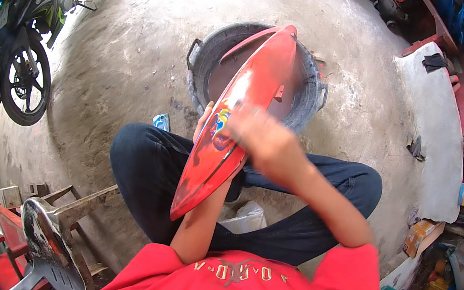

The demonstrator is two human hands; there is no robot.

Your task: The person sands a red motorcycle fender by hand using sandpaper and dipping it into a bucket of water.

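Note:
A long, glossy red motorcycle body panel [257, 81] lies slanted over my lap, its far, hooked end above a round dark tub [196, 62] of murky liquid. My left hand [204, 119] supports the panel from beneath; its fingertips show at the left edge and the palm is hidden. On the upper face sits a multicoloured sticker [222, 122], with dark smudges around it. My right hand [266, 146] is curled against the panel just right of the sticker, smeared by motion. Whatever its fingers pinch is not visible.
A motorcycle [25, 56] stands at far left. At lower left are a metal chair-like frame [49, 238] and wooden pieces. A blue packet [161, 121] lies by my left knee, a plastic bag [247, 217] between my legs. A pale slab [431, 152] and clutter line the right.

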